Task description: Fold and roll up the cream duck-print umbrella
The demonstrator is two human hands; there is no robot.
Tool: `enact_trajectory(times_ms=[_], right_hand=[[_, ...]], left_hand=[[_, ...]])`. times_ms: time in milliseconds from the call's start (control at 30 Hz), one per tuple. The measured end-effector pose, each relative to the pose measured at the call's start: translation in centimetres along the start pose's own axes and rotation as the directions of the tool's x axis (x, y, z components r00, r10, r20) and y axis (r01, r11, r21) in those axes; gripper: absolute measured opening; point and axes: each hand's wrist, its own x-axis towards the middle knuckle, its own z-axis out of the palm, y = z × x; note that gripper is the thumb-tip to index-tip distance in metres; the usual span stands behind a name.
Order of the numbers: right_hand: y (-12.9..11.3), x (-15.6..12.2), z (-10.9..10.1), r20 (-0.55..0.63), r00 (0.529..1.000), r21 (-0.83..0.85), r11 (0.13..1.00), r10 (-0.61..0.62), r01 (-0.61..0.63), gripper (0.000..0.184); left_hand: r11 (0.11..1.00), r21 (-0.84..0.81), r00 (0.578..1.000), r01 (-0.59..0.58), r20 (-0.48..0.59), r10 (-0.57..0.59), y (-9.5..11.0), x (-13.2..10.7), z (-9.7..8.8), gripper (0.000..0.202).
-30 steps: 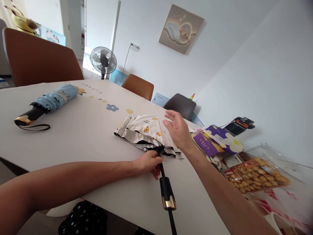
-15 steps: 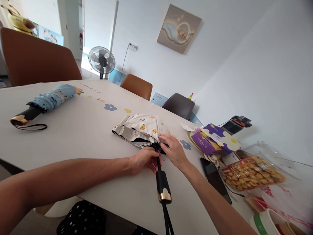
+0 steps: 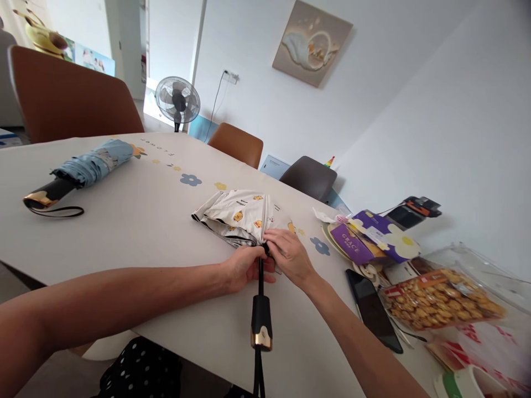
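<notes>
A white folding umbrella (image 3: 243, 213) with yellow duck prints lies loosely folded on the table, its black and gold handle (image 3: 261, 323) pointing toward me and a strap hanging off the near edge. My left hand (image 3: 244, 268) is closed around the black shaft just below the canopy, thumb on top. Across from it, my right hand (image 3: 289, 254) pinches the canopy's lower edge by the shaft. The fingertips of both hands nearly meet there and partly cover the rib ends. A furled blue umbrella (image 3: 95, 163) rests at the left of the table.
The pale table (image 3: 157, 232) carries printed flowers. Along its right side sit a purple tissue box (image 3: 365, 237), a black phone (image 3: 373, 309), a bag of cookies (image 3: 442, 298) and a white cup (image 3: 467, 381). Chairs (image 3: 236, 145) and a fan (image 3: 177, 100) stand beyond.
The umbrella's handle has swung slightly to the left. My right hand has shifted a little left along the canopy edge, while my left hand keeps its place at the shaft.
</notes>
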Motion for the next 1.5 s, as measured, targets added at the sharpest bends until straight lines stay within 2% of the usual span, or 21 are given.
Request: enact_trajectory(times_ms=[67, 200, 367, 500, 567, 700, 767, 900, 1033, 1167, 1300, 1367, 1433, 1500], right_hand=[[-0.1, -0.3, 0.0, -0.055, 0.997, -0.002, 0.999, 0.054, -0.054, 0.025], [-0.4, -0.8, -0.1, -0.001, 1.000, -0.038, 0.999, 0.024, -0.024, 0.025], [-0.9, -0.5, -0.4, -0.052, 0.997, -0.093, 0.994, 0.061, -0.065, 0.023], [-1.2, 0.3, -0.7, 0.117, 0.993, -0.133, 0.991, -0.009, 0.025, 0.024], [-1.1, 0.6, -0.7, 0.165, 0.986, -0.129, 0.990, -0.035, 0.056, 0.024], [-0.8, 1.0, -0.7, 0.216, 0.976, -0.117, 0.993, 0.003, 0.023, 0.021], [-0.8, 1.4, -1.0, 0.273, 0.962, -0.120, 0.993, 0.010, 0.024, 0.023], [-1.0, 2.3, -1.8, 0.395, 0.917, -0.141, 0.983, -0.056, 0.120, 0.029], [-1.2, 2.9, -2.2, 0.460, 0.885, -0.180, 0.968, -0.075, 0.175, 0.030], [-0.7, 2.8, -1.8, 0.458, 0.884, -0.245, 0.943, -0.093, 0.226, 0.030], [-0.2, 2.8, -1.5, 0.406, 0.905, -0.249, 0.939, -0.122, 0.238, 0.021], [-0.3, 2.8, -1.3, 0.318, 0.941, -0.216, 0.957, -0.118, 0.193, 0.021], [-0.6, 2.8, -1.0, 0.182, 0.982, -0.172, 0.981, -0.060, 0.091, 0.022], [-1.0, 2.6, -0.6, 0.104, 0.995, -0.112, 0.994, 0.005, 0.006, 0.022]], left_hand=[[0.999, -0.011, 0.999, -0.045, -0.004, 0.045, 0.0, 0.4, -0.3, 0.012], [0.996, 0.008, 0.994, -0.091, 0.054, 0.090, 0.0, 0.7, -0.7, 0.008], [0.995, -0.010, 0.989, -0.103, 0.110, 0.104, -0.1, 0.4, -0.7, 0.009], [0.997, -0.004, 0.993, -0.079, 0.082, 0.079, 0.0, 0.4, -0.6, 0.015], [0.997, -0.002, 0.994, -0.081, 0.072, 0.081, 0.1, 0.4, -0.5, 0.016], [0.995, 0.011, 0.993, -0.102, 0.065, 0.101, 0.0, 0.3, -0.5, 0.014], [0.994, 0.021, 0.993, -0.103, 0.065, 0.102, 0.0, 0.2, -0.5, 0.014], [0.994, 0.028, 0.993, -0.108, 0.059, 0.107, 0.0, 0.1, -0.5, 0.014], [0.994, 0.035, 0.992, -0.108, 0.063, 0.105, 0.1, 0.1, -0.4, 0.013], [0.994, 0.017, 0.992, -0.107, 0.068, 0.106, 0.1, 0.0, -0.4, 0.014], [0.993, 0.013, 0.989, -0.117, 0.089, 0.116, 0.2, -0.1, -0.4, 0.016], [0.992, 0.019, 0.988, -0.121, 0.097, 0.119, 0.3, -0.2, -0.3, 0.016], [0.994, 0.019, 0.990, -0.112, 0.085, 0.110, 0.3, -0.2, -0.3, 0.016], [0.995, 0.022, 0.993, -0.097, 0.068, 0.095, 0.4, -0.1, -0.3, 0.015]])
